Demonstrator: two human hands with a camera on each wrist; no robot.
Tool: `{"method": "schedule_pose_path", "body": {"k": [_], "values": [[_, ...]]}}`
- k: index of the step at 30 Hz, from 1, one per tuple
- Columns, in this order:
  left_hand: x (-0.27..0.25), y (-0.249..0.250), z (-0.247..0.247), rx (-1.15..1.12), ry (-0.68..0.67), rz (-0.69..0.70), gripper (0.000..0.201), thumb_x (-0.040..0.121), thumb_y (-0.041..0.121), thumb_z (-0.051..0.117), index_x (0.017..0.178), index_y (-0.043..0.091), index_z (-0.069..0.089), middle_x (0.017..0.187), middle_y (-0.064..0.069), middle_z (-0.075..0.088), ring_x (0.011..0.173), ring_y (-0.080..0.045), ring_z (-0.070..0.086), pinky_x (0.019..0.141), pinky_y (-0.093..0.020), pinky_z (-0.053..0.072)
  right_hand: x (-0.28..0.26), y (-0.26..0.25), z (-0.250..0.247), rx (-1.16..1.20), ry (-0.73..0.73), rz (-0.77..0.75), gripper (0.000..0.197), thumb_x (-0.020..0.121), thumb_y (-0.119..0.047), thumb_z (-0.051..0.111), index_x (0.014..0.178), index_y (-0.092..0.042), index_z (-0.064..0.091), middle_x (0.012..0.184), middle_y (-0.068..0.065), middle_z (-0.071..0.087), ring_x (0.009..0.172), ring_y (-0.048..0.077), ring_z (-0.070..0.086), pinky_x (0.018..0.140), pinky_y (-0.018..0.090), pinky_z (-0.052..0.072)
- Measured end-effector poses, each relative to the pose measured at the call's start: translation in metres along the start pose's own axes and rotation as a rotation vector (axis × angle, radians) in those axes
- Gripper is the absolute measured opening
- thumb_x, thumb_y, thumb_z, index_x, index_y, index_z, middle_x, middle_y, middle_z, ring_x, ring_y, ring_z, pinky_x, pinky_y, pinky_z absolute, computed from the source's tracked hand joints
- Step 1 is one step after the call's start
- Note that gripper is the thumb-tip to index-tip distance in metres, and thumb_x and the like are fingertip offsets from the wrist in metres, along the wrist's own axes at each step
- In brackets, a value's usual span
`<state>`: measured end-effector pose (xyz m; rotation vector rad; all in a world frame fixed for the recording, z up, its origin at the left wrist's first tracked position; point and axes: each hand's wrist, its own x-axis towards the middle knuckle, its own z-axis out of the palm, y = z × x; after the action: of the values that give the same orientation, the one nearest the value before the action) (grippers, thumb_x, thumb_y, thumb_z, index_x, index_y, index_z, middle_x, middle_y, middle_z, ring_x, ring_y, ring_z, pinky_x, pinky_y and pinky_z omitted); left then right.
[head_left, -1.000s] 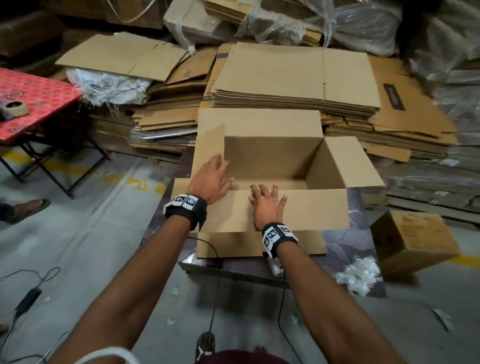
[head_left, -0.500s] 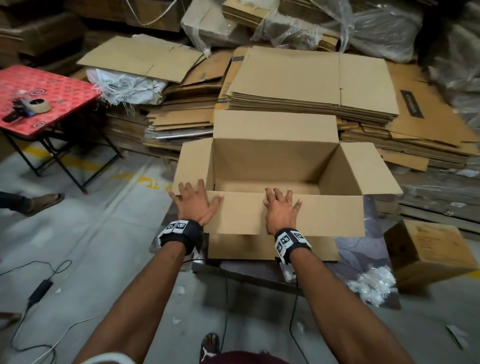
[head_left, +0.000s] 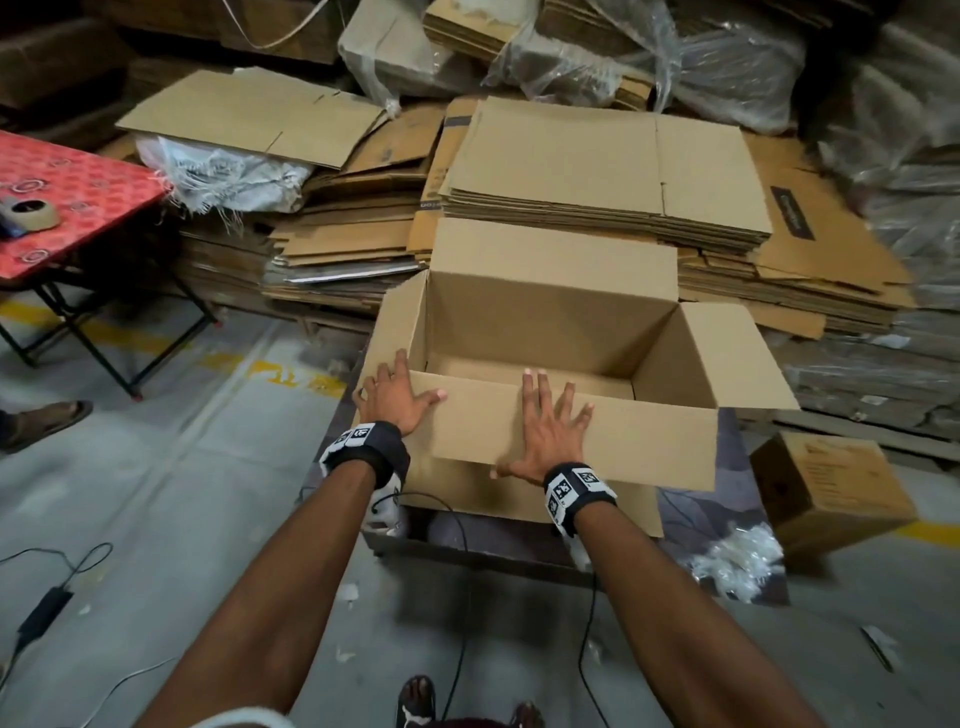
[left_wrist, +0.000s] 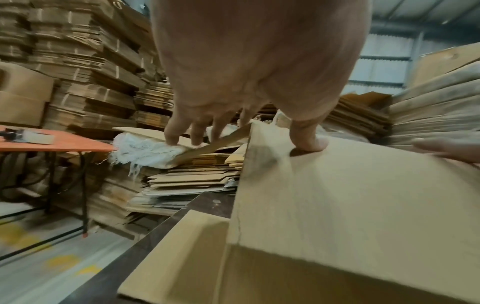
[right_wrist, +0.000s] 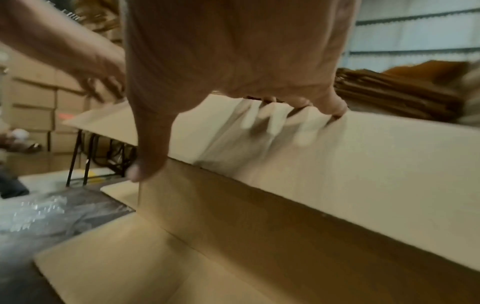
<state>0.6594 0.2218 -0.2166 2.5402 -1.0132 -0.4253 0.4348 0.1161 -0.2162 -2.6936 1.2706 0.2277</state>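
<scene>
Beyond the hands, a broad stack of flat corrugated sheets (head_left: 597, 161), ribbed at the edges. Under the hands, the open brown cardboard box (head_left: 550, 312), rectangular, sits on the dark marbled worktop (head_left: 691, 514). Its long near flap (head_left: 623, 441) folds outward, smooth and matte. Right hand (head_left: 548, 436) lies flat on it, fingers splayed. Left hand (head_left: 397, 397), spread flat too, straddles the left corner, thumb on that flap.

Reaches forward with left arm (head_left: 270, 597) and right arm (head_left: 675, 613), both bare, nearly straight. Holds left hand (head_left: 397, 397) palm down, fingers straight, spread, thumb out to right. Holds right hand (head_left: 545, 431) palm down, fingers fanned wide, thumb out to left.
</scene>
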Motion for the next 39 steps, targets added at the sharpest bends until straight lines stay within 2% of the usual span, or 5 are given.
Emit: {"method": "schedule_pose_path", "body": {"k": [7, 13, 21, 29, 39], "values": [[-0.054, -0.001, 0.01, -0.085, 0.632, 0.672, 0.036, 0.097, 0.039, 0.055, 0.119, 0.012, 0.063, 0.122, -0.017, 0.056, 0.126, -0.041, 0.047, 0.114, -0.046, 0.032, -0.032, 0.008, -0.014, -0.033, 0.492, -0.242, 0.087, 0.062, -0.027, 0.07, 0.145, -0.018, 0.046, 0.136, 0.009, 0.057, 0.132, 0.038, 0.044, 0.11, 0.061, 0.038], [-0.046, 0.011, 0.013, -0.212, 0.705, 0.605, 0.023, 0.09, 0.022, 0.063, 0.107, 0.006, 0.062, 0.112, -0.014, 0.053, 0.106, -0.035, 0.05, 0.097, -0.042, 0.039, -0.005, 0.023, -0.06, -0.04, 1.037, -0.002, 0.033, 0.083, -0.025, 0.069, 0.112, -0.012, 0.059, 0.108, 0.015, 0.057, 0.109, 0.036, 0.045, 0.096, 0.057, 0.05], [-0.014, 0.026, 0.041, -0.544, 0.413, 0.046, 0.061, 0.083, 0.014, 0.076, 0.132, 0.001, 0.042, 0.133, -0.021, 0.044, 0.124, -0.036, 0.041, 0.109, -0.049, 0.037, 0.013, 0.071, -0.031, 0.18, 0.576, 0.213, 0.045, 0.091, -0.032, 0.073, 0.132, -0.023, 0.058, 0.131, 0.003, 0.06, 0.114, 0.026, 0.054, 0.093, 0.043, 0.042], [0.016, 0.039, 0.072, -0.861, 0.259, -0.225, 0.09, 0.084, 0.021, 0.084, 0.15, 0.009, 0.024, 0.152, -0.018, 0.046, 0.136, -0.032, 0.05, 0.115, -0.036, 0.038, 0.013, 0.159, 0.0, 0.819, 0.496, 1.01, 0.141, 0.057, -0.049, 0.097, 0.159, -0.009, 0.009, 0.159, 0.025, 0.025, 0.141, 0.048, 0.036, 0.109, 0.062, 0.038], [0.036, 0.044, 0.096, -0.882, 0.092, -0.249, 0.12, 0.067, 0.053, 0.085, 0.155, 0.011, 0.015, 0.156, -0.011, 0.045, 0.14, -0.028, 0.047, 0.12, -0.047, 0.036, 0.027, 0.241, 0.017, 1.174, 0.348, 0.721, 0.135, 0.071, -0.033, 0.093, 0.163, -0.021, -0.005, 0.166, 0.022, 0.021, 0.152, 0.04, 0.024, 0.122, 0.05, 0.023]]}}
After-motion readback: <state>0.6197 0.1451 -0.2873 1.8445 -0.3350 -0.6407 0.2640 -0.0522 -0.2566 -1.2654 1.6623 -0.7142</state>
